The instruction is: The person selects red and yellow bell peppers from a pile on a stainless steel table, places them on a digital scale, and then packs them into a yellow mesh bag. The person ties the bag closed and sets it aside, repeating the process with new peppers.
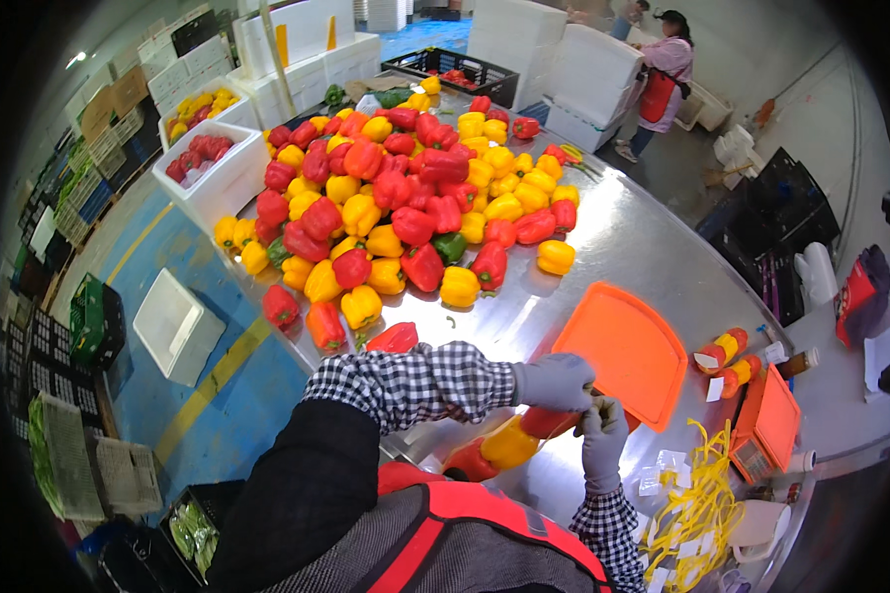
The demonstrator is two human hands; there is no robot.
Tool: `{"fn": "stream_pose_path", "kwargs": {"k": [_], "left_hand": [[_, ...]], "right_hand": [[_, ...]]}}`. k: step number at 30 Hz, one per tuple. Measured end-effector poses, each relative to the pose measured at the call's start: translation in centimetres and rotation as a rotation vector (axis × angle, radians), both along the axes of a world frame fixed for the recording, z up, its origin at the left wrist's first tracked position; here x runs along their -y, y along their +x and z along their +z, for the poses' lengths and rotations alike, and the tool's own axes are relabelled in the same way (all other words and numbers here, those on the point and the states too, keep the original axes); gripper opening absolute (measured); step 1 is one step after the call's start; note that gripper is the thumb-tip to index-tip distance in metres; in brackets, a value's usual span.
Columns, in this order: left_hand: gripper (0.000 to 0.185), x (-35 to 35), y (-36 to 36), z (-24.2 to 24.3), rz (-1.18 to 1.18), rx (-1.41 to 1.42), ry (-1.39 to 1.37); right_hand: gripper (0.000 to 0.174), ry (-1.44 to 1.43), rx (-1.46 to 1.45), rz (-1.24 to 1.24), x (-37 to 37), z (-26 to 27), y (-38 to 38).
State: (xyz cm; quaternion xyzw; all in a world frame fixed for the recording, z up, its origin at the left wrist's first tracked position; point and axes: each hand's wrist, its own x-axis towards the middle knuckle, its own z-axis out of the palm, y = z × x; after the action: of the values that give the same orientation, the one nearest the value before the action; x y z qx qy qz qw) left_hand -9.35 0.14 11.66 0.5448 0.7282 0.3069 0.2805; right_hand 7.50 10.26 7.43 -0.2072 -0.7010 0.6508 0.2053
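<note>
A row of red and yellow bell peppers (509, 445) lies on the steel table close in front of me. My left hand (558, 382), in a grey glove, reaches over its far end with fingers bent. My gloved right hand (603, 437) meets it there, fingertips pinched together; what they pinch is too small to name. An orange plastic tray (623, 348) lies just beyond both hands. A big pile of red and yellow bell peppers (393, 193), with a few green ones, covers the table's far part. Two labelled packs of peppers (734, 376) lie at the right.
Yellow straps with white tags (701, 511) lie at the right, near an orange box (764, 426) and a pink plastic container (760, 528). White foam boxes (219, 174) stand at the table's left edge. A black crate (500, 78) is at the far end. A person (664, 81) stands beyond.
</note>
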Motion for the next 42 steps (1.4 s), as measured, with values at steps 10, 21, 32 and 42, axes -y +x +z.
{"fn": "stream_pose_path", "kwargs": {"k": [10,21,32,42], "left_hand": [[0.033,0.6,-0.3,0.1,0.021,0.034,-0.001],[0.029,0.3,-0.8,-0.4,0.022,0.264,0.010],[0.023,-0.2,-0.8,-0.6,0.016,0.347,-0.035],[0.021,0.2,-0.5,0.0,0.037,0.332,-0.047]], "right_hand": [[0.011,1.019,0.056,0.044,-0.5,3.8,-0.4],[0.008,0.713,0.069,0.038,-0.5,1.9,-0.1],[0.009,0.259,-0.021,0.038,-0.3,1.1,0.4],[0.013,1.126,0.058,-0.020,0.1,2.8,0.1]]}}
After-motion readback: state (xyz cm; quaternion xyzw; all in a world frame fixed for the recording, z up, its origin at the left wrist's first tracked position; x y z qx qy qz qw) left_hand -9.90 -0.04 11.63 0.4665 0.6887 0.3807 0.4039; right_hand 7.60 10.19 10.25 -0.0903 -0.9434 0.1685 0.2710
